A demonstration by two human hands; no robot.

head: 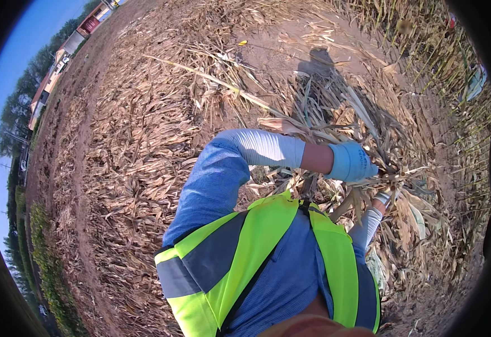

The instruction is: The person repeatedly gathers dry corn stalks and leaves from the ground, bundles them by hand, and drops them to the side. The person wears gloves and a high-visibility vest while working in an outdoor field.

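Note:
My left hand (352, 162), in a light blue glove with writing on the cuff, is closed on dry corn stalks (390, 170) right of centre. My right hand (383, 197), in a pale glove, is just below it, largely hidden behind dry leaves, so its grip cannot be seen. Dry husks and leaves (414, 206) hang and lie around both hands. A long pale corn stalk (228, 86) slants from the upper left down towards my left forearm. More stalks and leaves (317, 101) lie heaped in front of me, partly in shadow.
Flattened dry corn litter (144, 168) covers the ground to the left. Standing stalks or stubble (430, 54) line the right side. A small yellow object, perhaps a corn cob (242, 42), lies on bare soil (270, 50). Buildings (52, 76) and trees stand far left.

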